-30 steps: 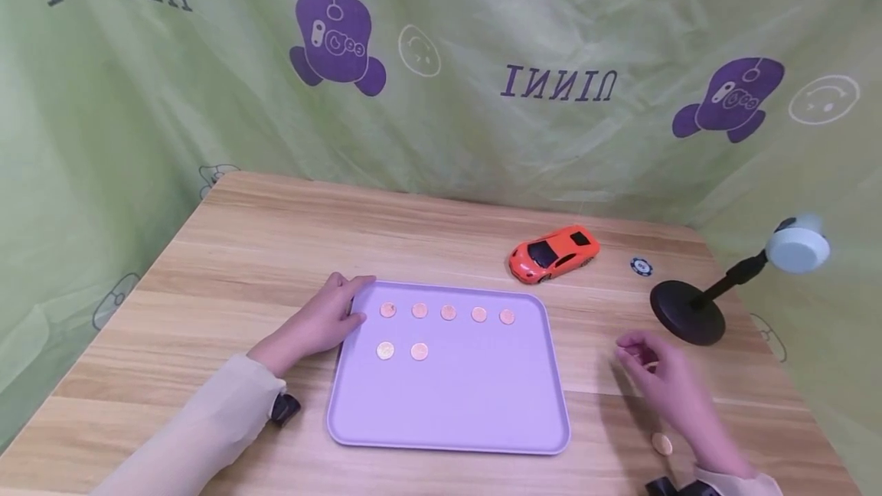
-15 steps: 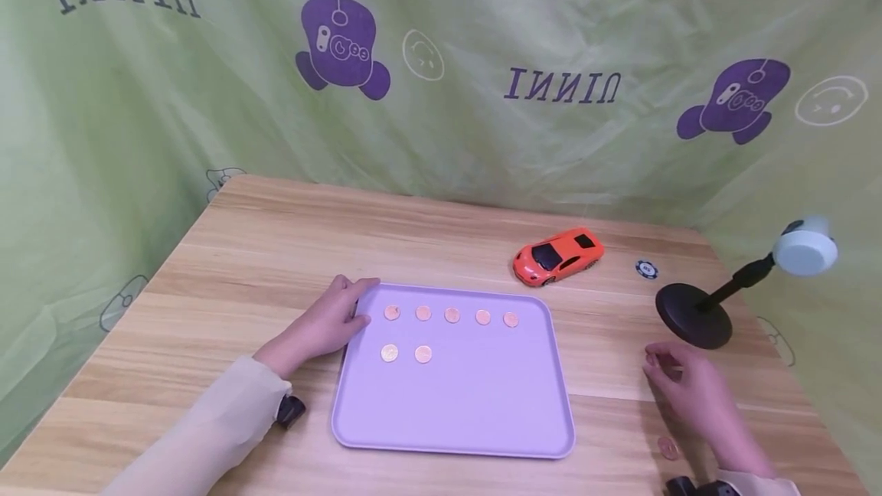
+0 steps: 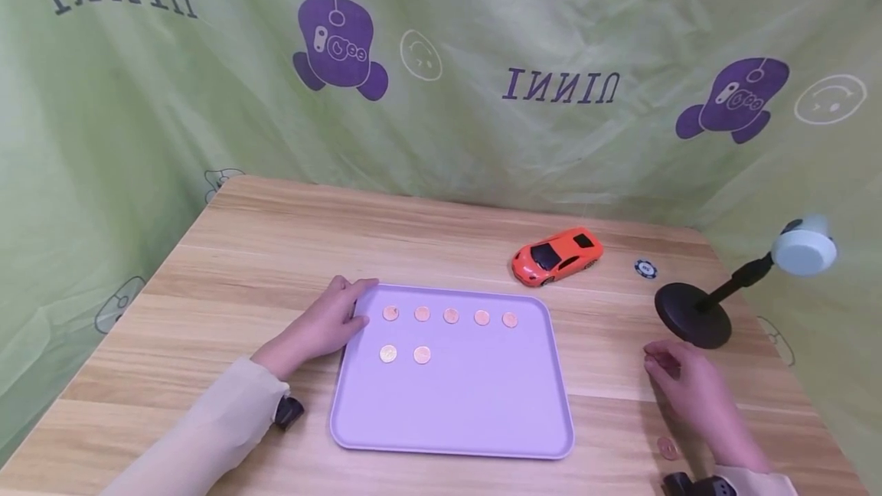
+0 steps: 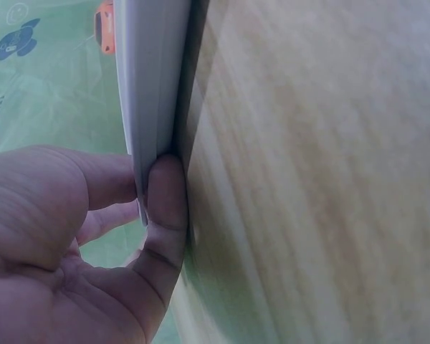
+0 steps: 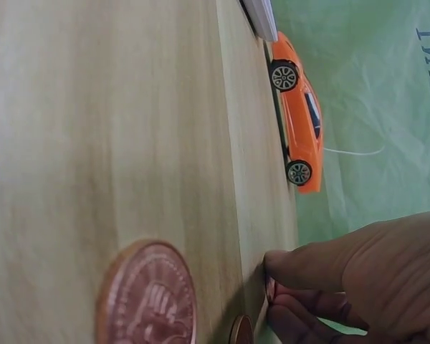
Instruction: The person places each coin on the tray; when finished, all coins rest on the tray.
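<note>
My left hand [image 3: 327, 321] holds the left rim of a light purple tray [image 3: 482, 412]. In the left wrist view, thumb and fingers pinch the tray's edge [image 4: 154, 79] from both sides. Several copper coins lie on the tray: a far row, and a nearer row of two, a coin [image 3: 388, 354] and another coin [image 3: 422, 355]. To the right of the tray, my right hand [image 3: 692, 389] is down at the table, pinching a coin [image 5: 270, 287] between thumb and fingers. A loose coin [image 3: 666, 448] lies below that hand, large in the right wrist view; a further coin [image 5: 241, 330] shows beside the fingertips.
An orange toy car [image 3: 556, 256] stands behind the tray's far right corner. Right of it lies a blue and white chip [image 3: 645, 269]. A small lamp-like stand [image 3: 692, 314] with a black base stands beyond my right hand. A green printed curtain [image 3: 468, 144] borders the table.
My right hand has shifted right over the table, away from the tray, then stayed nearly still. The left hand keeps its hold on the rim. The head view has shifted slightly.
</note>
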Motion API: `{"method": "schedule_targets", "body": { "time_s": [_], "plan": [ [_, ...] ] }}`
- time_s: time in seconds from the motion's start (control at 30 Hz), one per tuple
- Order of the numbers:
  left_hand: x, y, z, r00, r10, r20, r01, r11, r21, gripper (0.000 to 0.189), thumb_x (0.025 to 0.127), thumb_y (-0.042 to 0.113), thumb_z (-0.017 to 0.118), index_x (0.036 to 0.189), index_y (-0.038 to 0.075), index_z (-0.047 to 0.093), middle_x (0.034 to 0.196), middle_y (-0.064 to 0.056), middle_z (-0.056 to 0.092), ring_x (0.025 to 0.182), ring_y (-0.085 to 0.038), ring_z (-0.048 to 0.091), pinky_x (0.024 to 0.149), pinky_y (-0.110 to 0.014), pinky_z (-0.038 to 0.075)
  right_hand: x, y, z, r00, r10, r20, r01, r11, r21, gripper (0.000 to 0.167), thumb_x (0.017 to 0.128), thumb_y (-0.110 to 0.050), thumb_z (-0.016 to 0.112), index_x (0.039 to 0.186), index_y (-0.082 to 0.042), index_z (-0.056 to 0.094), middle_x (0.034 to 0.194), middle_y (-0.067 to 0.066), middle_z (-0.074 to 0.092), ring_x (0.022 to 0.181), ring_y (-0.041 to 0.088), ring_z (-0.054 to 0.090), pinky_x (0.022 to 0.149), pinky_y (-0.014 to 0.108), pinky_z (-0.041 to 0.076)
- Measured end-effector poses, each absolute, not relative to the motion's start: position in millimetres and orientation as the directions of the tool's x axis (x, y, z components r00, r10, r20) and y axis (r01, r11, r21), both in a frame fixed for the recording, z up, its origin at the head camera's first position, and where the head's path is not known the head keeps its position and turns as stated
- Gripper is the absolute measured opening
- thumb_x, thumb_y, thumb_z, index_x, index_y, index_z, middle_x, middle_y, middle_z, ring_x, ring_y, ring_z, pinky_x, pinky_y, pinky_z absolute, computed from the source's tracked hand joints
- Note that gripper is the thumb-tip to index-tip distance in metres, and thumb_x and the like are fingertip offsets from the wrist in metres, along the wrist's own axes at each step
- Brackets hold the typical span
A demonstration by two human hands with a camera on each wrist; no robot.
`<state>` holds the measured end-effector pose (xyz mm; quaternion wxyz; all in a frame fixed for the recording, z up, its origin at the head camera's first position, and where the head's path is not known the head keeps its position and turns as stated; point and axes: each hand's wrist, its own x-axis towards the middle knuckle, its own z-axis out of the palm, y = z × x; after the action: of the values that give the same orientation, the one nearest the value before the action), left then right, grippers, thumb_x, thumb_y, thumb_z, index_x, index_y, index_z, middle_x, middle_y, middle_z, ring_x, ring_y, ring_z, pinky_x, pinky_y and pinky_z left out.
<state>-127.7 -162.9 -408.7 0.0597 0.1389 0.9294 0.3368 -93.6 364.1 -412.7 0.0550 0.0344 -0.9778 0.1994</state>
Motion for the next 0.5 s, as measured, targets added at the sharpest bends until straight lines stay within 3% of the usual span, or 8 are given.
{"method": "schedule_targets", "body": {
  "time_s": [0.27, 0.5],
  "plan": [
    [-127.3, -163.2, -410.7, -0.954, 0.301, -0.003, 0.229, 0.731, 0.643, 0.059, 0.096, -0.001, 0.065, 0.151, -0.004, 0.048, 0.102, -0.016, 0.049, 0.079, -0.017, 0.047, 0.074, -0.030, 0.048, -99.5, 367.0, -408.5, -0.998, -0.069, 0.005, -0.066, 0.917, -0.393, 0.022, 0.097, -0.002, 0.067, 0.115, 0.011, 0.065, 0.098, 0.019, 0.073, 0.088, 0.026, 0.068, 0.070, 0.024, 0.051],
    [-127.8, -164.2, -410.0, -0.953, 0.301, -0.003, 0.230, 0.733, 0.640, 0.059, 0.096, 0.000, 0.065, 0.152, -0.004, 0.047, 0.102, -0.016, 0.049, 0.078, -0.016, 0.048, 0.073, -0.030, 0.048, -97.8, 368.9, -407.3, -0.999, -0.032, -0.020, -0.021, 0.905, -0.425, 0.019, 0.097, -0.005, 0.070, 0.110, 0.008, 0.068, 0.092, 0.010, 0.068, 0.078, 0.009, 0.055, 0.066, 0.021, 0.047]
  ]
}}
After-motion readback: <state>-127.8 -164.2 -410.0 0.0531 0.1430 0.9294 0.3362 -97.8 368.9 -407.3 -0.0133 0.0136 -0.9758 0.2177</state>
